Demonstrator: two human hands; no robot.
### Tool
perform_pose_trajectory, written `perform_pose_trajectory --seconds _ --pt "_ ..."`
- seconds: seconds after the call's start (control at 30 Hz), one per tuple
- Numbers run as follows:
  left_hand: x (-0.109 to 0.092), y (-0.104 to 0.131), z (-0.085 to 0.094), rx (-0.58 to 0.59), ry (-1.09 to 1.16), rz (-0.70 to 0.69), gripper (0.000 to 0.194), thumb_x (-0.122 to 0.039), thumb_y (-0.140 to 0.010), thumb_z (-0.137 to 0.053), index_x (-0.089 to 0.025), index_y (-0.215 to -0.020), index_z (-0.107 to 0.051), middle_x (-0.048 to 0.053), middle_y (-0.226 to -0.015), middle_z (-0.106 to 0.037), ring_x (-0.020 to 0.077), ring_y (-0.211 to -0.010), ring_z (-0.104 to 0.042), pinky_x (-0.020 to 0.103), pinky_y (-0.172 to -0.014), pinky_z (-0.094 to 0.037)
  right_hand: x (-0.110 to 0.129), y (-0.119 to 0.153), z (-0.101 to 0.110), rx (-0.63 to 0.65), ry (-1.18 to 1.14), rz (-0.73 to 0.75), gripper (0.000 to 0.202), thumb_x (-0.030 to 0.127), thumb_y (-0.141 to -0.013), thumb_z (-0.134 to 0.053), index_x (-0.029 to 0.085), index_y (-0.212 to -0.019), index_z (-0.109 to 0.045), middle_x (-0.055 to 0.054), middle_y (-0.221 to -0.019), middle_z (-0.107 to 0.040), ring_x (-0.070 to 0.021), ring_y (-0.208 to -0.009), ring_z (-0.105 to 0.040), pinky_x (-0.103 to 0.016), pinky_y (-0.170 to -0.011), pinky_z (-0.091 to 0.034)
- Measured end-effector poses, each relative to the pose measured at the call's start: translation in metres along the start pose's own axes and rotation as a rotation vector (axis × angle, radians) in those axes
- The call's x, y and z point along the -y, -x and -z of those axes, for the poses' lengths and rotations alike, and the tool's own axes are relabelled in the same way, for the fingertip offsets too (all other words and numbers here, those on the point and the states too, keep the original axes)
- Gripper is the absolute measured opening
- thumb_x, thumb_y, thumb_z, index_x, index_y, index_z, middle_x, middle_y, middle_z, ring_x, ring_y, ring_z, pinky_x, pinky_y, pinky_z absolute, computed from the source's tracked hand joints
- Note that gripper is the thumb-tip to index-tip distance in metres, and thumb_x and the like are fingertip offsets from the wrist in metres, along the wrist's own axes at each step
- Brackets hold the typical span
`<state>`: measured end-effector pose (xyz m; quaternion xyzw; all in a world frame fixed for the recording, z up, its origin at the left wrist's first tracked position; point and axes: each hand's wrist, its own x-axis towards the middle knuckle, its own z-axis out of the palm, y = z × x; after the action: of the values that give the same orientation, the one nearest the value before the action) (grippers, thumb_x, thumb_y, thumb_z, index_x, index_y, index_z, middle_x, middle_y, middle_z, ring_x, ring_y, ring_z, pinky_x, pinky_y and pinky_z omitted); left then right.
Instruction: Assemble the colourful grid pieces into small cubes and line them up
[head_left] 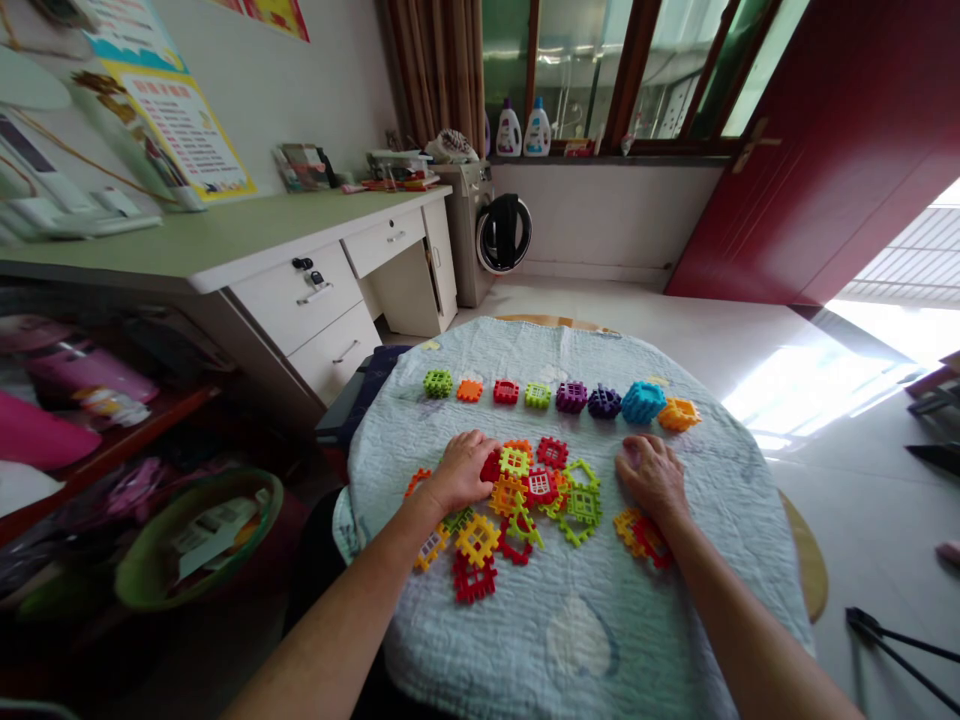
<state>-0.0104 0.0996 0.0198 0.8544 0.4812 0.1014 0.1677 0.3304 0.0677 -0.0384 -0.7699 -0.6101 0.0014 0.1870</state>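
Note:
My left hand (463, 470) rests at the left edge of a loose pile of plastic building pieces, its fingers over a red one. What it may grip beneath the fingers is hidden. Yellow pieces (478, 540), red pieces (474, 578) and green pieces (584, 506) lie flat in the pile. My right hand (652, 474) lies palm down on the cloth with fingers spread, just above some yellow and red pieces (643, 538). Behind both hands runs a row of sorted stacks, including green (438, 383), purple (571, 397), blue (643, 402) and orange (679, 414).
A light blue cloth (577, 640) covers the round table. To the left stand a desk (277, 235) and a green basket (142, 590). A washing machine (469, 230) is beyond. A black tripod leg (900, 640) shows at the lower right.

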Motion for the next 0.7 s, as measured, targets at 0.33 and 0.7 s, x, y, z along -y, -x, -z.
perform_pose_trajectory --seconds 0.33,0.7 --pt "0.006 0.001 0.003 -0.14 0.256 -0.058 0.049 -0.013 -0.066 -0.062 -0.018 -0.115 -0.058 0.007 -0.107 -0.057 0.0208 -0.103 -0.057 0.036 -0.096 -0.047 0.002 0.001 0.002 -0.013 -0.009 0.003 0.03 0.037 -0.085 -0.048 0.023 -0.107 -0.062 -0.006 -0.118 -0.06 -0.0264 -0.109 -0.051 -0.042 -0.093 -0.036" --pt "0.025 0.008 0.01 -0.377 0.386 0.098 0.019 -0.016 -0.081 -0.049 -0.018 -0.093 -0.063 0.004 -0.095 -0.062 0.0173 -0.092 -0.06 0.035 -0.09 -0.05 0.0 0.0 0.0 -0.003 0.003 0.001 0.03 0.037 -0.083 -0.049 0.024 -0.107 -0.062 -0.007 -0.118 -0.06 -0.0272 -0.11 -0.052 -0.044 -0.092 -0.038"
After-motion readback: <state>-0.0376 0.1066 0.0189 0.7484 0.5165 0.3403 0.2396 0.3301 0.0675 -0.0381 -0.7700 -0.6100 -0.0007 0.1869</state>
